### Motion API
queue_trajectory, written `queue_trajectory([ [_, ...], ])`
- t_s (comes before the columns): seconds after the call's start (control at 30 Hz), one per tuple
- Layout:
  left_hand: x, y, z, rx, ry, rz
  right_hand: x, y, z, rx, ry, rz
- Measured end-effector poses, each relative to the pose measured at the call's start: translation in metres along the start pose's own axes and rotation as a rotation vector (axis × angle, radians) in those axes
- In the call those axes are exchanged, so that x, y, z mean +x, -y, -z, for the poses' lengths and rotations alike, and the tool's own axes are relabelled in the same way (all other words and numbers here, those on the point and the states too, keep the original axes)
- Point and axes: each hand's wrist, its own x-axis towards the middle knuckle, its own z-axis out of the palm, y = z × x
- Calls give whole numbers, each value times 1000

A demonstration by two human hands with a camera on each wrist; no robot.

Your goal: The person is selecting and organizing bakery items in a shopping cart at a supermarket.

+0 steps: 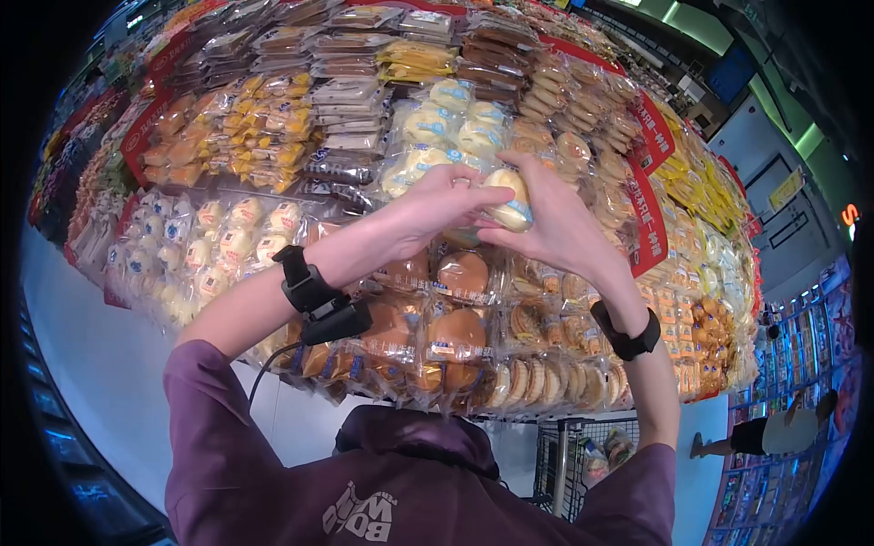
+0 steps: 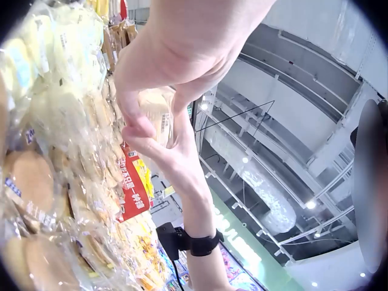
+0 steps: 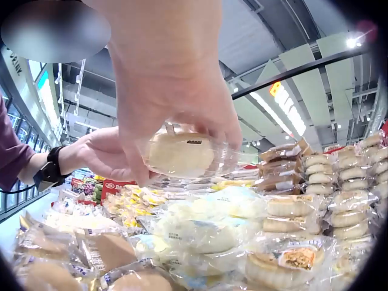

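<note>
Both hands hold a round, pale bun in a clear wrapper up above the display of packaged baked goods. The right hand grips it from the right, fingers over the top and thumb underneath. From the other side, the left hand has its thumb and fingers at the wrapper's edge. In the right wrist view, the bun shows a small dark printed mark through the film. Right below the hands lies a pile of similar pale buns in clear and blue wrappers. The left wrist view shows the bun largely covered by fingers.
Wrapped brown cakes and bagged white buns fill the near side of the display. Red printed sign strips divide it. A shopping cart stands at the person's front right, and another person is farther right.
</note>
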Motion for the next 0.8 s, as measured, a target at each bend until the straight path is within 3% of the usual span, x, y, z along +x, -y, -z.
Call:
queue_trajectory([
  [0.07,4,1,15,71,71,-13,11,-7,-11,58,11,-49],
  [0.23,11,-17,84,785,-432,-408,15,-38,-12,-20,8,-62],
  [0.33,30,-9,127,961,-477,-302,15,-46,-11,-65,36,-15],
  [0.47,42,2,127,1090,-294,-16,28,-55,-18,-95,56,118],
  [0.5,44,1,122,1204,-363,-141,32,-54,-21,-105,65,145],
  [0.6,47,-17,114,929,-152,232,40,-61,-39,-109,138,150],
  [0.8,43,4,123,499,-223,61,43,-65,-56,-48,153,70],
])
